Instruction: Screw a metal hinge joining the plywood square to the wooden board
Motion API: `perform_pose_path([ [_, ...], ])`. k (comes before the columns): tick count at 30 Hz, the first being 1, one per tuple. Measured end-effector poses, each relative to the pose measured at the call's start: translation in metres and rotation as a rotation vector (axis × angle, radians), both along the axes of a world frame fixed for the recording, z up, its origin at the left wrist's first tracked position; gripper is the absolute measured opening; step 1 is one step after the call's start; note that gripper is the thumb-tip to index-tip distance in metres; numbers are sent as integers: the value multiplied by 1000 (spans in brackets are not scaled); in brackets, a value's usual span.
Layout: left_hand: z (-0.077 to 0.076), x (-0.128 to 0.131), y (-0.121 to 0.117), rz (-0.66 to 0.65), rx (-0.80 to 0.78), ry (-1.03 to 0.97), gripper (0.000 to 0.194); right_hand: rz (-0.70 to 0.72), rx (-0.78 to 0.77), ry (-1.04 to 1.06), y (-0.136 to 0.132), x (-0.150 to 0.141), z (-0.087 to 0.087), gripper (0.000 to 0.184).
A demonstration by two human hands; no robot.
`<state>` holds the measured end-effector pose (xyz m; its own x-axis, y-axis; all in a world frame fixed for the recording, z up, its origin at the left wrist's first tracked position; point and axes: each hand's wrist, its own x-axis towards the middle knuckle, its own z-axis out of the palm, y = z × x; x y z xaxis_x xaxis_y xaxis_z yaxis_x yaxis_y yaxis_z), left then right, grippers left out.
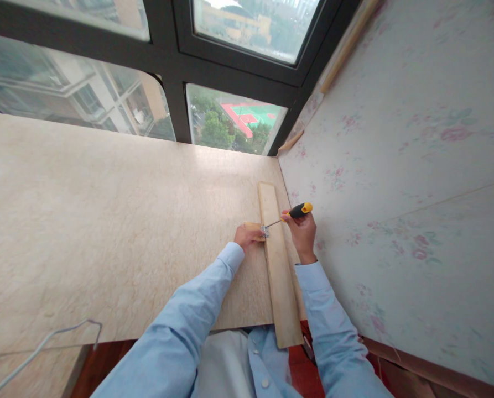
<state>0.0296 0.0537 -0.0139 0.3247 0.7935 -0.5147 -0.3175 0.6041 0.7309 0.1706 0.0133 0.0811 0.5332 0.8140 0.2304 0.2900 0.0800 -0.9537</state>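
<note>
A long wooden plank (283, 293) lies on the stone-patterned sill, its near end sticking out past the front edge. A small metal hinge (265, 231) sits at the plank's left edge, joining it to a short wooden piece (253, 225). My left hand (248, 237) is closed on this short piece, fingertips beside the hinge. In my right hand (305, 235) is a screwdriver (300, 211) with a black and yellow handle. Its shaft slants down to the left and the tip meets the hinge; any screw there is too small to make out.
A wall with flowered paper (421, 243) rises close on the right. Dark-framed windows (172, 72) stand behind the sill (118, 221). A grey cable (51, 334) crosses the sill's front edge at the lower left.
</note>
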Motion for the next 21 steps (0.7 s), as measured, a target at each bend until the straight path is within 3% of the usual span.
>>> perform_pose_path([
  [9, -1, 4, -5, 67, 36, 3, 29, 144, -88, -115, -8, 3, 4, 38],
  [18, 6, 1, -4, 13, 61, 6, 26, 327, -73, 113, -3, 13, 5, 69],
  [21, 9, 0, -3, -20, 26, -10, 28, 248, -102, -6, -3, 12, 8, 66],
])
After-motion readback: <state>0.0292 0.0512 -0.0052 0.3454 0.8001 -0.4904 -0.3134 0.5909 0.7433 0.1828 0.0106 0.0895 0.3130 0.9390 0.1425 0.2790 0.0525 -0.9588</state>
